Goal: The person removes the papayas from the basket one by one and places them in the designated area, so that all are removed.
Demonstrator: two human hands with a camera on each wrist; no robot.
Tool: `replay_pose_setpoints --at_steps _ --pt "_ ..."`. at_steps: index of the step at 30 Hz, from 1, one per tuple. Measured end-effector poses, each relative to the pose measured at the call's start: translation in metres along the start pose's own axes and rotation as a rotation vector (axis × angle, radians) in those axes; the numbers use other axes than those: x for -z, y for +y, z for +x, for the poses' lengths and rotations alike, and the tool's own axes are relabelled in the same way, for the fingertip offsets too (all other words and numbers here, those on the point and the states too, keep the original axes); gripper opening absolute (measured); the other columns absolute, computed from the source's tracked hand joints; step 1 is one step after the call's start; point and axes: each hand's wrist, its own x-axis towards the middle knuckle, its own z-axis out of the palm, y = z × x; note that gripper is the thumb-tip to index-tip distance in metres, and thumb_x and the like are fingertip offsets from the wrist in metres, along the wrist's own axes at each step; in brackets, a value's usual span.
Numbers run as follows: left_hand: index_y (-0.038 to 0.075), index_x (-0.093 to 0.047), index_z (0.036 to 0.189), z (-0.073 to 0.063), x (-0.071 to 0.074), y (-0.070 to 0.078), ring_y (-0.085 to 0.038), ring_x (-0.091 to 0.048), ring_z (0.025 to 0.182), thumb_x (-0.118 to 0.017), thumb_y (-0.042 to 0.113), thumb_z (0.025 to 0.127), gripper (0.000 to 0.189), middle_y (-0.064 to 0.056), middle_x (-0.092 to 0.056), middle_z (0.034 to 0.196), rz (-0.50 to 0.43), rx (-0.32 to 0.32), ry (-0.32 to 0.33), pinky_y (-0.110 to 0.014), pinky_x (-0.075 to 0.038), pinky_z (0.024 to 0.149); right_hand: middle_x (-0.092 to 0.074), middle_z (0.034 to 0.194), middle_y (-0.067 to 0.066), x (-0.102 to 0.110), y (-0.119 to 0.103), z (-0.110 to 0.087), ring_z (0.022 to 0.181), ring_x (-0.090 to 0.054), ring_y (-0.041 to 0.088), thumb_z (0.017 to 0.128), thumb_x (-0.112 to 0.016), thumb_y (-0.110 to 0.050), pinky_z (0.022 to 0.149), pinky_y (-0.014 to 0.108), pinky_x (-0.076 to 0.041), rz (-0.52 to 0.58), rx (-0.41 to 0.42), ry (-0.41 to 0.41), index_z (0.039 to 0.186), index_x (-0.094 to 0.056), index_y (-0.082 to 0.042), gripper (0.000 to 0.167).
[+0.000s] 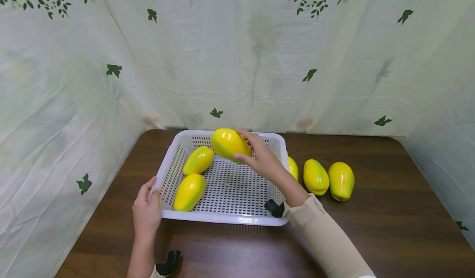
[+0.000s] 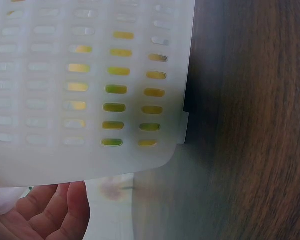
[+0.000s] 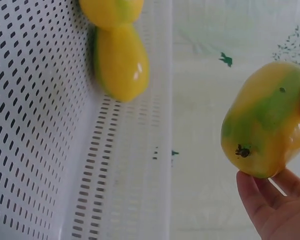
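Evidently, a fruit [image 1: 228, 144] held above the basket [image 1: 222, 219]

The right hand [image 1: 261, 157] grasps the fruit between thumb and fingers, towards the basket's 12 o'clock. The left hand [image 1: 146, 208] grips the basket between 8 and 9. Inside, one fruit [image 1: 198, 160] lies at 10 o'clock, another fruit [image 1: 189, 192] at 8. Outside, at 3 o'clock, three more fruits [image 1: 316, 177] sit on the brown table [image 1: 389, 212], the nearest partly hidden by the basket. Dark marking on the right cuff [image 1: 311, 214] is too small to read. A leaf-printed curtain [image 1: 230, 59] hangs at 12.
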Motion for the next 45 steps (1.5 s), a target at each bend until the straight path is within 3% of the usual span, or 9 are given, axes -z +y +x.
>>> replay_pose_setpoints --at_steps 21,26,31,38,45 --pt "0.051 -0.036 0.127 0.0 0.001 0.002 -0.013 -0.049 0.103 -0.033 0.049 0.091 0.036 0.02 -0.044 0.127 0.007 0.011 -0.007 -0.046 -0.044 0.082 -0.046 0.121 0.006 0.032 -0.003 -0.031 0.103 -0.046 0.02 0.081 -0.066 -0.023 0.085 0.037 -0.042 0.017 0.009 0.268 0.136 -0.037 -0.018 0.062" --pt "0.051 -0.035 0.128 -0.001 0.002 0.003 -0.014 -0.049 0.104 -0.032 0.05 0.091 0.037 0.02 -0.043 0.128 0.005 0.021 -0.015 -0.046 -0.044 0.083 -0.047 0.12 0.006 0.039 -0.001 -0.045 0.104 -0.047 0.022 0.082 -0.065 -0.022 0.087 0.04 -0.041 0.081 -0.03 0.313 0.135 -0.036 -0.022 0.06" --pt "0.051 -0.035 0.128 -0.001 0.002 0.003 -0.014 -0.049 0.103 -0.032 0.05 0.091 0.037 0.02 -0.043 0.128 0.003 0.018 -0.014 -0.046 -0.044 0.082 -0.047 0.119 0.008 0.046 -0.006 -0.059 0.105 -0.047 0.021 0.082 -0.064 -0.013 0.091 0.04 -0.038 0.149 -0.071 0.345 0.136 -0.035 -0.016 0.061" --pt "0.051 -0.035 0.128 -0.002 0.002 0.005 -0.013 -0.048 0.105 -0.032 0.05 0.091 0.037 0.021 -0.042 0.128 -0.004 0.027 -0.021 -0.046 -0.043 0.084 -0.047 0.117 0.017 0.053 -0.023 -0.08 0.104 -0.048 0.026 0.082 -0.063 -0.003 0.089 0.041 -0.039 0.111 -0.147 0.389 0.134 -0.033 -0.003 0.059" --pt "0.052 -0.036 0.127 -0.001 0.001 0.002 -0.013 -0.049 0.103 -0.032 0.05 0.091 0.036 0.021 -0.043 0.127 -0.005 0.024 -0.019 -0.046 -0.044 0.083 -0.045 0.117 0.018 0.055 -0.01 -0.102 0.104 -0.044 0.027 0.084 -0.062 -0.005 0.088 0.043 -0.035 0.119 -0.251 0.43 0.134 -0.032 -0.003 0.059"
